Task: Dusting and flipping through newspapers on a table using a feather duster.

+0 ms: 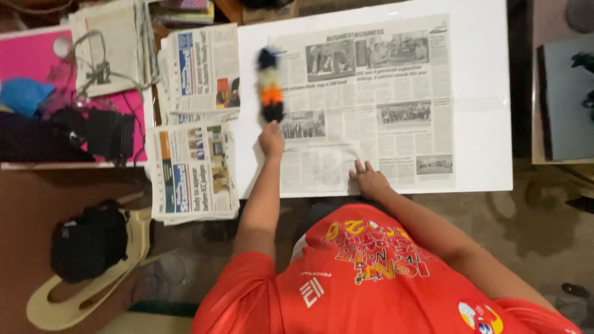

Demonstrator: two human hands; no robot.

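Seen from overhead: a fluffy duster [270, 85] banded black, white and orange (blurred, so perhaps in motion) lies over the left edge of an open newspaper [371, 99] spread on a white table [482, 93]. The left hand [271, 140] has its fingers closed around the duster's lower end. The right hand [369, 179] rests flat on the newspaper's near edge, fingers spread, holding nothing.

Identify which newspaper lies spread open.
The newspaper on the white table, under the right hand and the duster in the left hand; the folded stacks lie beside it.
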